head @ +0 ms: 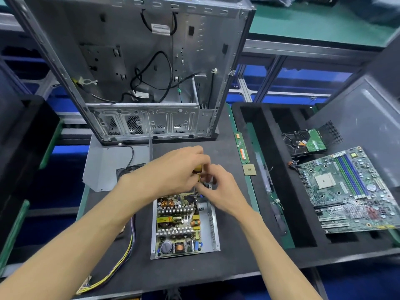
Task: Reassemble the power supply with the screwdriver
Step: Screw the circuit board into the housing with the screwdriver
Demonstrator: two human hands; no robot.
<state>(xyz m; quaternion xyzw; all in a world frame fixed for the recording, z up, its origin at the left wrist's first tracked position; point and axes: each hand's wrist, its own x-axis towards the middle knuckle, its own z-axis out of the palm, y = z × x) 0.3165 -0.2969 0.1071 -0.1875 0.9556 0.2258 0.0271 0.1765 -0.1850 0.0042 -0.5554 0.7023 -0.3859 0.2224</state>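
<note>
Left hand (173, 169) curled round a yellow-handled screwdriver (197, 169), mostly buried in the fist. Right hand (218, 189) just beside it, fingertips pinching something small and pale near the tool's tip — too hidden to name. Both hovering over the far end of the power supply (184, 226), lying with its cover off near the front of the dark desk (229, 256); circuit board, copper coils and finned heat sinks all on show inside the open metal shell. Bundle of coloured wires (123, 263) trailing off to the left front edge. Grey cover panel (108, 167) flat on the desk, left of the hands. Further back, gutted computer case (138, 68) standing upright, loose black cables inside. Off to the right — memory stick (242, 148) and processor chip (249, 169) along the desk's edge, then a black foam tray (268, 161) carrying a hard drive (305, 144) and a motherboard (350, 191).
</note>
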